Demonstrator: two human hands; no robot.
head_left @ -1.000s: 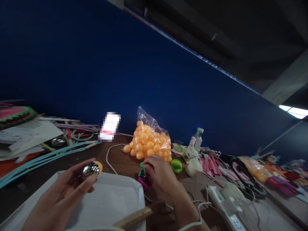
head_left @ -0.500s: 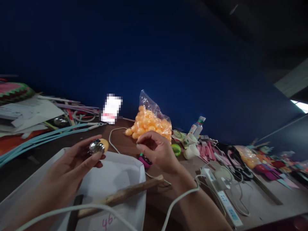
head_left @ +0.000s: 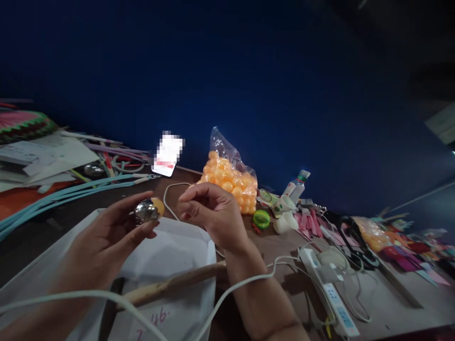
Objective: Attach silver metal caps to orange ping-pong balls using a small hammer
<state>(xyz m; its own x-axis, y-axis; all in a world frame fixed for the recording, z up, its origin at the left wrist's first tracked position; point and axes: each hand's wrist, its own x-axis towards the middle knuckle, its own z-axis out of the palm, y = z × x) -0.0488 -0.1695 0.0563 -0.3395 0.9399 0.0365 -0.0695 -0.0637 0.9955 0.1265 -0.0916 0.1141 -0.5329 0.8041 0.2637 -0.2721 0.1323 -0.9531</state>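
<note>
In my left hand is a small round ball, with a shiny silver part and a yellow-orange part showing. Thumb and fingers grip it above a white tray. My right hand is to the right of the ball, apart from it, thumb and forefinger pinched together; anything between the tips is too small to make out. Behind that hand stands a clear plastic bag of orange balls. A hammer with a wooden handle lies across the tray below.
A white cable loops across the front, near my right forearm. On the right are a power strip, a green round container, a white cup and a bottle. Light-blue cords and a lit phone lie left and back.
My right hand has moved left toward the ball, still pinched. The left hand keeps its hold on the ball. The view has shifted slightly.
</note>
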